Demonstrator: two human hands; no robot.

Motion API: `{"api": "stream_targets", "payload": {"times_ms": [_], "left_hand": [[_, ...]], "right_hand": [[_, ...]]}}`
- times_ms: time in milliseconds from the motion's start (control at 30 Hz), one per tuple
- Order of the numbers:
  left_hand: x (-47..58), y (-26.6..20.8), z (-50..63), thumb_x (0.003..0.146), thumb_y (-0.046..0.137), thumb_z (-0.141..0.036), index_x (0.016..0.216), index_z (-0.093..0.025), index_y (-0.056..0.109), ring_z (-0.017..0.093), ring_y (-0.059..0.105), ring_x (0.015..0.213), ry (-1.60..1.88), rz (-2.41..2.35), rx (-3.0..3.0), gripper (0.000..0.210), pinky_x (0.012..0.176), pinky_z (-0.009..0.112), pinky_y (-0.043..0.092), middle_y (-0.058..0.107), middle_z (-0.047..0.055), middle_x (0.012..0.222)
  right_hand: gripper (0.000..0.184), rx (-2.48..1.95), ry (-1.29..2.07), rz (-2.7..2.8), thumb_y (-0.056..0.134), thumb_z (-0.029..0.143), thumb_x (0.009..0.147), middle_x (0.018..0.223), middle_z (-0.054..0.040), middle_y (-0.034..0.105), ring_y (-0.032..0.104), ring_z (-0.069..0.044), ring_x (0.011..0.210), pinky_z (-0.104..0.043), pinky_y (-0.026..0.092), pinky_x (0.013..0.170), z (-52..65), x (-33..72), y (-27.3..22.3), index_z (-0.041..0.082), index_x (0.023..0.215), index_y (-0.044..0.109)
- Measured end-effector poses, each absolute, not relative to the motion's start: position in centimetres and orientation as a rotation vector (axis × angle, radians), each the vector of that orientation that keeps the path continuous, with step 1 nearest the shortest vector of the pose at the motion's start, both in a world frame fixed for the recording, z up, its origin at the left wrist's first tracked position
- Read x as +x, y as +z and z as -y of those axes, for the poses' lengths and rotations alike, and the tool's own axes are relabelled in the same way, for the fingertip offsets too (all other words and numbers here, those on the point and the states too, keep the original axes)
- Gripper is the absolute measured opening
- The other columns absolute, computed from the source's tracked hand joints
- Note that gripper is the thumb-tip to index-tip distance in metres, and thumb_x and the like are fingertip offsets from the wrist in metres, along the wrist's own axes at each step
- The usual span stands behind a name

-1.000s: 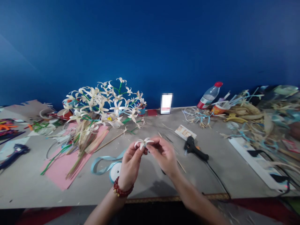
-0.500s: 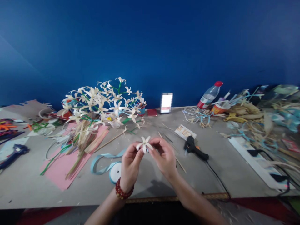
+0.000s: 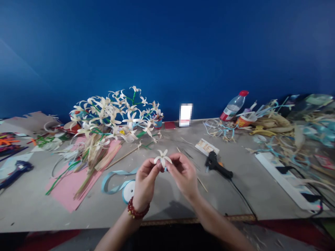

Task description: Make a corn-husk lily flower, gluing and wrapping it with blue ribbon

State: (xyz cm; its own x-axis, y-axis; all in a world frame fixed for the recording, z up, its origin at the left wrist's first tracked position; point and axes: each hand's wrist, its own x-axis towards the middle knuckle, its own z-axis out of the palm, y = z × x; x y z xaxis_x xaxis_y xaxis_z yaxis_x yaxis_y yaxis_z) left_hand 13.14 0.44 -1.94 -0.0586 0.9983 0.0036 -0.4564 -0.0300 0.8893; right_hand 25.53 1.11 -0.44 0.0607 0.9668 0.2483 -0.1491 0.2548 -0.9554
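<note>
A red bead bracelet point(image 3: 138, 209) circled the left wrist, close above the table's point(image 3: 91, 216) near edge. Beyond it, the left hand point(image 3: 145, 178) had thumb and fingers pinched together on the left side of a white flower point(image 3: 163, 158). The right hand point(image 3: 184, 174) pinched the same flower from the right, its thumb and fingertips drawn in close. The flower was held up between the two hands, above the table, petals spread and curling outward; a bit of blue showed just under it (the fingers hid most of its base).

Just left of the left hand lay a spool point(image 3: 128, 192), partly behind the wrist, with a loop of blue ribbon point(image 3: 110, 190) beside it. Well off to the right, a white power strip point(image 3: 284, 181) had black plugs in it. Nearer the right hand rested a black glue gun point(image 3: 219, 166), its cord trailing toward the near edge. To the left, dry husks point(image 3: 90, 157) lay across pink paper point(image 3: 62, 191).

Farther back, a card point(image 3: 206, 146) touched the glue gun's tip end. A mass of white flowers point(image 3: 112, 113) on green stems filled the left rear, and a red-capped bottle point(image 3: 233, 106) leaned at the right rear, before a blue wall point(image 3: 167, 52).
</note>
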Motion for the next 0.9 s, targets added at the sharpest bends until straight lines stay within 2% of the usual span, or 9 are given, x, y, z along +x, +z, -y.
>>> {"api": "stream_targets", "payload": {"times_ms": [300, 533, 900], "left_hand": [[13.3, -1.3, -0.4, 0.081, 0.075, -0.030, 0.079, -0.018, 0.068, 0.012, 0.053, 0.067, 1.447, -0.810, 0.808, 0.014, 0.069, 0.024, 0.044, 0.060, -0.001, 0.071], [13.3, -0.8, -0.3, 0.080, 0.075, -0.025, 0.078, -0.017, 0.068, 0.010, 0.052, 0.066, 1.399, -0.717, 0.719, 0.011, 0.069, 0.022, 0.043, 0.060, -0.001, 0.070], [13.1, -0.8, -0.5, 0.077, 0.077, -0.021, 0.078, -0.016, 0.071, 0.010, 0.052, 0.061, 1.315, -0.651, 0.692, 0.008, 0.065, 0.023, 0.039, 0.061, 0.000, 0.066]], "right_hand": [[0.008, -0.847, 1.239, 1.182, 0.069, 0.028, 0.086, 0.070, 0.0006, 0.067, 0.062, -0.015, 0.065, -0.028, 0.051, 0.064, -1.1, 25.5, 0.0, 0.020, 0.084, 0.066], [0.012, -0.836, 1.195, 1.190, 0.066, 0.030, 0.089, 0.067, 0.0005, 0.065, 0.060, -0.015, 0.063, -0.029, 0.050, 0.062, -1.0, 25.4, 0.0, 0.020, 0.081, 0.064], [0.008, -0.731, 1.294, 1.100, 0.071, 0.022, 0.084, 0.059, 0.0039, 0.066, 0.062, -0.011, 0.054, -0.022, 0.048, 0.057, -1.2, 25.6, -0.2, 0.019, 0.078, 0.067]]}}
